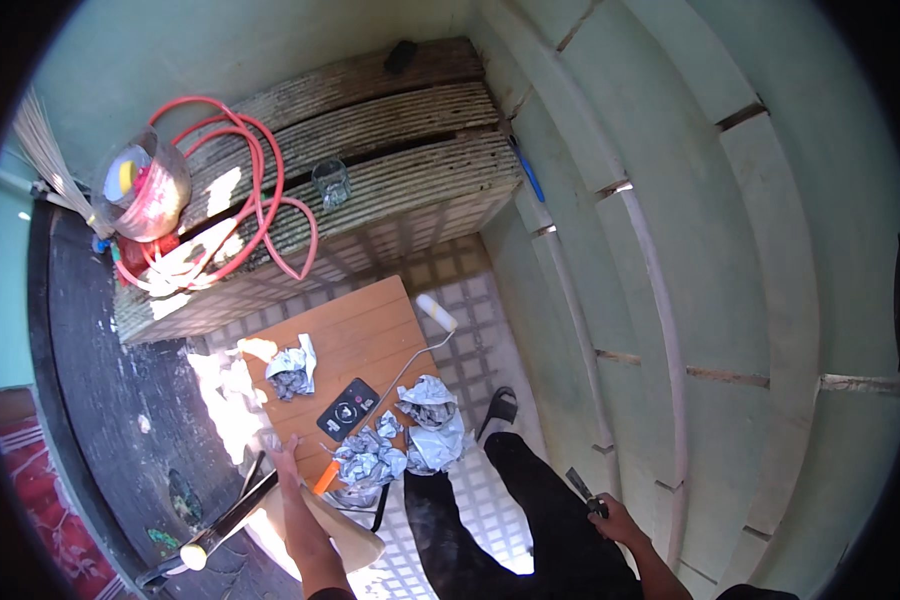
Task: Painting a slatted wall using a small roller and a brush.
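Observation:
My right hand, at the lower right beside my leg, is closed on a scraper with a flat grey blade and a dark handle. My left hand touches the near left edge of a small orange-brown table, its fingers apart. Crumpled grey paper lies on the tabletop: one wad at the left, others near the front and a bigger bunch at the right. A dark flat rectangular device rests among them. A paint roller lies across the table, its orange handle near my left arm.
Behind the table stands a ridged plank bench with a red hose, a clear tub and a glass. A blue-handled tool leans by the green wall. A black board stands left. My legs occupy the front.

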`<state>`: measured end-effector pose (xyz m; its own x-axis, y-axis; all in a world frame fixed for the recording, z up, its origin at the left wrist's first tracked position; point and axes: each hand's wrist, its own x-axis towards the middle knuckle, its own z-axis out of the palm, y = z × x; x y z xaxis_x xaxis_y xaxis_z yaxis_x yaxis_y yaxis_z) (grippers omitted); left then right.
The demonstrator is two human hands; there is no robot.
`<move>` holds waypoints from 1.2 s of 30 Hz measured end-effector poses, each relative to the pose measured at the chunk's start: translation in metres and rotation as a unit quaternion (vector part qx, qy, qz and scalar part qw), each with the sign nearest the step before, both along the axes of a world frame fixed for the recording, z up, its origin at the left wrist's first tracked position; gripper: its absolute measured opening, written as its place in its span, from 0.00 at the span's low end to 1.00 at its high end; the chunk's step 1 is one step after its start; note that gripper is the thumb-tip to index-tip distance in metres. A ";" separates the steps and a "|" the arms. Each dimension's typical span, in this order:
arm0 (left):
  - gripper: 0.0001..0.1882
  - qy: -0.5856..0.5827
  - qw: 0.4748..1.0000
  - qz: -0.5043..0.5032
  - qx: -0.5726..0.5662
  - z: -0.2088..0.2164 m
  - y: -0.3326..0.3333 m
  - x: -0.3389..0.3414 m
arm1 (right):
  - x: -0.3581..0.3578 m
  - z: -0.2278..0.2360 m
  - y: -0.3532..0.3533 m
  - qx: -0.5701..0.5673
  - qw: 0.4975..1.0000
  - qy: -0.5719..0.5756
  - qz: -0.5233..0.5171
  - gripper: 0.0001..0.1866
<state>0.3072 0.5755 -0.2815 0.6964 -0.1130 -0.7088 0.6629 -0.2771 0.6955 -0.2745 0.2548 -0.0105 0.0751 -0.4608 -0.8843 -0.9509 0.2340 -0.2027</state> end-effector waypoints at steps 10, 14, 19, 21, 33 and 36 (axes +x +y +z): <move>0.35 -0.309 0.936 -0.107 0.127 0.090 0.001 -0.118 | 0.039 0.037 -0.069 -0.011 0.977 -0.205 -0.050 0.16; 0.38 -0.326 0.929 -0.176 0.023 0.183 -0.078 -0.189 | 0.054 0.078 -0.100 -0.173 0.927 -0.330 0.039 0.17; 0.36 -0.319 0.900 -0.296 -0.034 0.282 -0.195 -0.276 | 0.067 0.157 -0.134 -0.217 0.897 -0.384 0.030 0.17; 0.34 -0.273 0.903 -0.318 -0.094 0.309 -0.236 -0.302 | 0.060 0.198 -0.139 -0.291 0.878 -0.358 0.125 0.15; 0.29 -0.581 0.601 -0.516 -0.187 0.464 -0.425 -0.325 | 0.000 0.238 -0.109 -0.267 0.925 -0.261 0.070 0.15; 0.33 -0.629 0.429 -0.597 -0.254 0.485 -0.467 -0.340 | -0.004 0.236 -0.109 -0.272 0.932 -0.239 0.030 0.15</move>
